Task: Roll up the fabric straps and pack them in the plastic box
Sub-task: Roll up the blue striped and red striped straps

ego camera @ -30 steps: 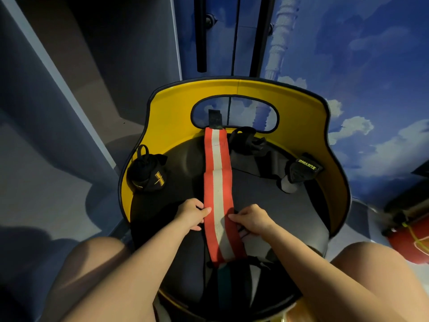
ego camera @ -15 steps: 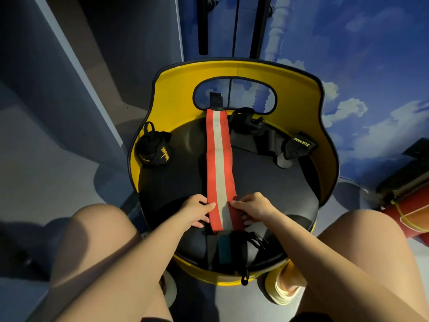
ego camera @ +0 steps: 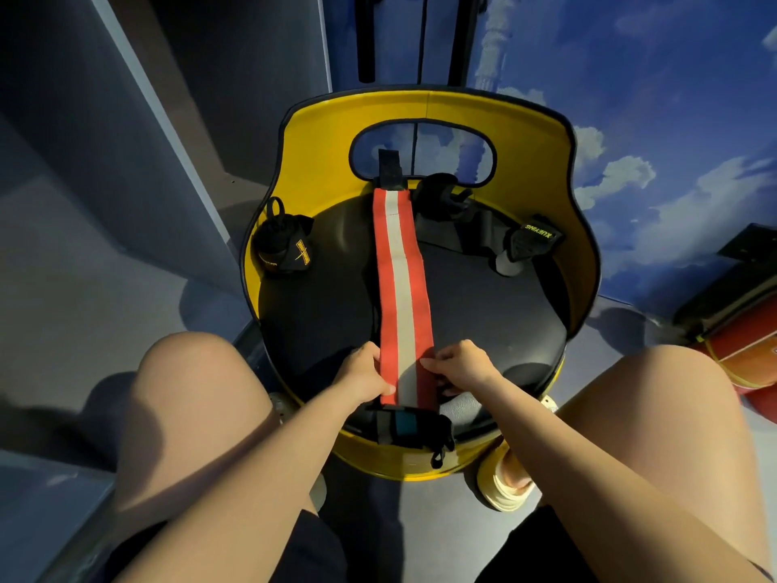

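**Both hands pinch the red-and-white strap at its near end**

Pinching the left edge of the red-and-white strap is your left hand; your right hand pinches the right edge; the strap lies flat along the black seat of the yellow chair. At the seat's left sits a rolled black strap; at the right lies a black strap marked XUEYING.

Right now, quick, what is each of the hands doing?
Left hand: holding the left edge of the red and white strap, near its close end.
Right hand: pinching the strap's right edge, opposite the left.
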